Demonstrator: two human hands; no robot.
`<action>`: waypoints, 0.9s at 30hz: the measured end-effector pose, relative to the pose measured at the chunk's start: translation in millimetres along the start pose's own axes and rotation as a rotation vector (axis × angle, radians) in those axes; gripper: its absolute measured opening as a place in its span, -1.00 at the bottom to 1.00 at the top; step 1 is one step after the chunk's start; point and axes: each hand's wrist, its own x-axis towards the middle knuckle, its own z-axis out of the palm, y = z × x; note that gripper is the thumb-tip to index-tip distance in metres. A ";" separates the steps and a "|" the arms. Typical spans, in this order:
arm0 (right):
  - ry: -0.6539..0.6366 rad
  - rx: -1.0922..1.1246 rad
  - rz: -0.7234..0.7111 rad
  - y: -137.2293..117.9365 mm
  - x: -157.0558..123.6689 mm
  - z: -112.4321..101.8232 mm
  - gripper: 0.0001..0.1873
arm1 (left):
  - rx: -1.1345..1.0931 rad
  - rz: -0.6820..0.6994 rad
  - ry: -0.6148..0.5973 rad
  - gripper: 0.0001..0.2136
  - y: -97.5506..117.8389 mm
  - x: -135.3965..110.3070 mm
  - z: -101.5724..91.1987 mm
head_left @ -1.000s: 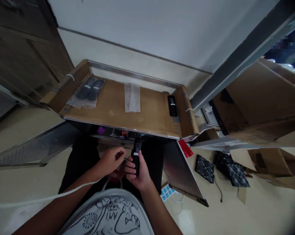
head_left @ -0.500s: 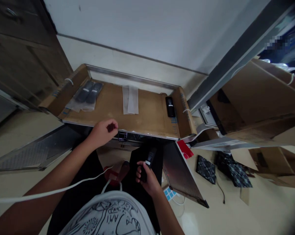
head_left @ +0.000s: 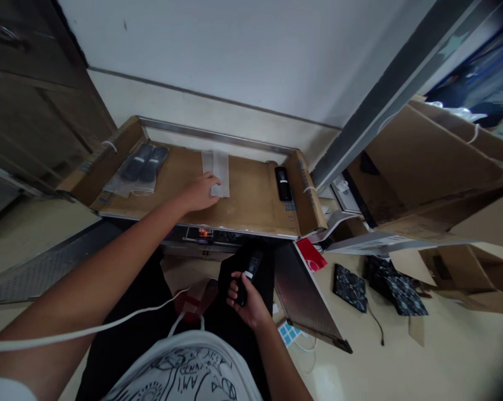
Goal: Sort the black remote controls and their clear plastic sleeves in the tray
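Note:
Reaching over the cardboard-lined shelf (head_left: 251, 209), my left hand (head_left: 201, 192) is at the lower part of two flat clear plastic sleeves (head_left: 221, 167). Its fingers are slightly bent and apart from the thumb; whether they touch the plastic is hard to tell. Low over my lap, my right hand (head_left: 248, 301) is closed round a black oblong device (head_left: 253, 264) with a white label. A similar black device (head_left: 283, 184) lies at the shelf's right end. At the left end lie two more devices (head_left: 140, 161) in clear sleeves.
Cardboard flaps (head_left: 305, 192) edge the shelf at both ends. Below it, a metal door panel (head_left: 307, 295) stands out at the right. A white cable (head_left: 121, 318) crosses my left forearm. Cardboard boxes (head_left: 439, 172) and black patterned packages (head_left: 395, 287) are at the right.
My left hand has moved forward and right from the shelf's front edge to the plastic sleeves, its fingers opening. My right hand still holds the black device. The view has shifted slightly.

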 end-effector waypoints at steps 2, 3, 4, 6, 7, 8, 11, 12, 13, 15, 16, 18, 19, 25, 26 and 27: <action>0.006 -0.003 0.000 0.5 0.3 -0.7 -0.56 | 0.042 0.012 -0.041 -0.68 -5.1 9.0 9.2; 0.006 -0.003 0.000 0.6 0.4 -1.0 -0.56 | 0.066 0.015 -0.050 -0.69 -6.8 12.6 13.9; 0.005 -0.001 0.001 0.7 0.5 -1.2 -0.56 | 0.092 0.016 -0.052 -0.70 -8.0 15.5 18.4; 0.001 0.004 0.003 0.4 0.6 -1.3 -0.57 | 0.140 0.021 -0.044 -0.71 -8.4 19.0 26.0; 0.000 0.006 0.004 0.1 0.5 -1.1 -0.57 | 0.157 0.022 -0.036 -0.72 -7.8 19.7 28.8; -0.001 0.008 0.004 -0.2 0.5 -0.8 -0.57 | 0.168 0.023 -0.027 -0.73 -6.8 20.0 31.0; 0.006 0.005 0.003 -1.5 0.1 0.9 -0.56 | 0.186 0.015 -0.009 -0.76 -2.4 19.2 33.2; 0.009 0.003 0.004 -1.8 0.0 1.5 -0.55 | 0.193 0.009 -0.005 -0.76 -0.6 18.7 32.6; 0.011 0.000 0.004 -2.0 0.0 2.0 -0.54 | 0.197 0.004 0.001 -0.75 1.1 18.1 31.4; 0.011 -0.004 0.002 -2.0 -0.2 2.8 -0.53 | 0.179 -0.007 0.028 -0.74 4.5 15.7 28.1; 0.009 -0.009 -0.002 -1.7 -0.5 2.9 -0.52 | 0.155 -0.006 0.044 -0.74 6.1 13.5 26.2; 0.005 -0.026 -0.008 -0.7 -1.2 2.7 -0.51 | 0.088 0.005 0.076 -0.76 9.7 5.6 22.6; 0.000 -0.038 -0.013 0.0 -1.7 2.4 -0.51 | 0.050 0.009 0.094 -0.78 11.8 -0.2 21.3; -0.033 -0.081 -0.049 3.2 -1.5 0.6 -0.55 | -0.249 0.048 0.237 -0.82 37.8 -43.1 33.3; -0.043 -0.086 -0.049 3.3 -1.2 0.7 -0.55 | -0.276 0.065 0.239 -0.82 44.5 -46.9 39.5; -0.051 -0.093 -0.052 3.3 -1.0 0.9 -0.55 | -0.289 0.082 0.228 -0.82 51.3 -48.6 46.4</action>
